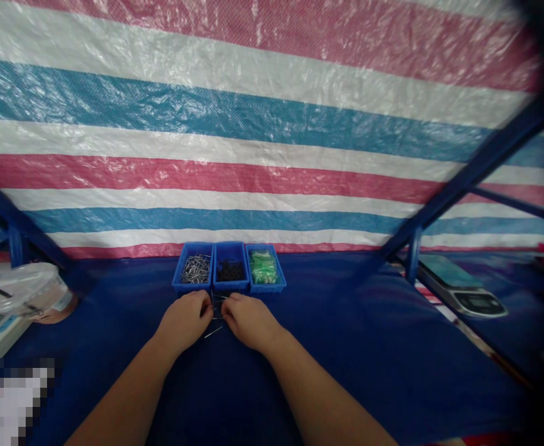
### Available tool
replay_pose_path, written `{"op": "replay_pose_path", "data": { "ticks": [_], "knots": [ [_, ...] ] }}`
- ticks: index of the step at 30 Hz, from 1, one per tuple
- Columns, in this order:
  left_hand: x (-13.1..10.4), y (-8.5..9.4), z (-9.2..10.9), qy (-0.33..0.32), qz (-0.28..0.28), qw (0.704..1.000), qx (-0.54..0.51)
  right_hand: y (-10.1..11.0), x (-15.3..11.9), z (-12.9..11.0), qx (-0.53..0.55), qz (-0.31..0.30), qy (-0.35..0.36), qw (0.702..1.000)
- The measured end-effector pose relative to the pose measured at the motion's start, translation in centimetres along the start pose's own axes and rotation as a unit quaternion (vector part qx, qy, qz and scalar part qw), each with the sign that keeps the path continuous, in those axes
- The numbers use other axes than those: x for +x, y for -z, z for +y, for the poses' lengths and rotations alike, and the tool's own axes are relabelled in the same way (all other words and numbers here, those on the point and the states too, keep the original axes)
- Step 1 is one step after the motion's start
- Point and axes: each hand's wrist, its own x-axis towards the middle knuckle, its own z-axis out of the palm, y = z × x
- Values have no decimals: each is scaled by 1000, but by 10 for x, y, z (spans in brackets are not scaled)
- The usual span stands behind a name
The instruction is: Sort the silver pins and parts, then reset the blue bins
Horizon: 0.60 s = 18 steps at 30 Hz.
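My left hand (187,320) and my right hand (252,320) come close together just in front of three blue bins, both with fingertips pinched. Between them show a few thin, shiny pieces, too small to make out; what each pinch holds is hidden. A slim silver metal pin (213,332) lies on the dark blue tabletop (327,359) just below my fingers. The left bin (177,282) contains many silver nail-like pieces (196,269). Small dark pieces (230,271) fill part of the middle bin (229,249), and green plastic packets (263,267) lie in the right bin (277,287).
A striped plastic sheet (253,179) hangs behind the bins. Blue metal frame bars (439,204) slope at both sides. At left stands a clear lidded tub (44,294); at right, beyond the bar, sits a digital scale (466,291).
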Motion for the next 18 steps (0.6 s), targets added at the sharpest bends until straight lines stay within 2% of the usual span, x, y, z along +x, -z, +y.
{"op": "replay_pose_path", "data": {
  "ticks": [7, 11, 15, 18],
  "knots": [
    [0, 6, 1, -2, 30, 998, -51, 15, -11, 12, 134, 34, 80, 987],
    [1, 3, -2, -19, 40, 994, -95, 8, -1, 20, 201, 72, 31, 976],
    [3, 0, -6, -33, 11, 990, -137, -2, 15, 21, 297, 187, -64, 934],
    [4, -1, -7, -43, 11, 983, -177, -7, 18, 18, 309, 207, -66, 926]
  ]
}}
